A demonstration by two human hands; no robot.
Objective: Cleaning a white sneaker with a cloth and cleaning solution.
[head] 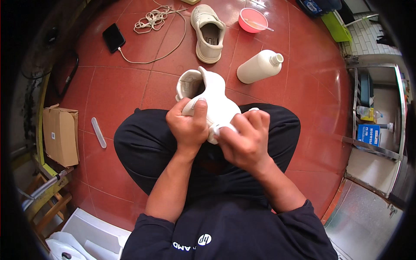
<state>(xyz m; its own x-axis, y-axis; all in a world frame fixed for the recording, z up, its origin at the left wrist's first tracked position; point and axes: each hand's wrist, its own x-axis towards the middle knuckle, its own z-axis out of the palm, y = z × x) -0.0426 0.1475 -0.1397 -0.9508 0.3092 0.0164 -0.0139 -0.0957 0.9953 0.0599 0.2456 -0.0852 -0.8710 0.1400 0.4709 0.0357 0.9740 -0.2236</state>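
A white shoe [216, 94] is tilted above my crossed legs, its opening towards the upper left. My left hand [190, 125] grips its side, thumb on top. My right hand [245, 139] pinches a white cloth or tissue [224, 128] against the toe end; a bit of white also shows above its knuckles. Beyond the held shoe, a matching off-white shoe [209, 35] stands upright on the red tiled floor. Right of it lies an uncapped white bottle [260, 67]. A pink bowl [253, 20] with a clear plastic spoon stands farther back.
At the upper left, a black phone [113, 38] is joined to a coiled white cable [152, 21]. A translucent plastic strip [98, 133] and a cardboard box [61, 136] are on the left. A metal-framed shelf [398, 113] stands at the right, a white container [94, 224] at the lower left.
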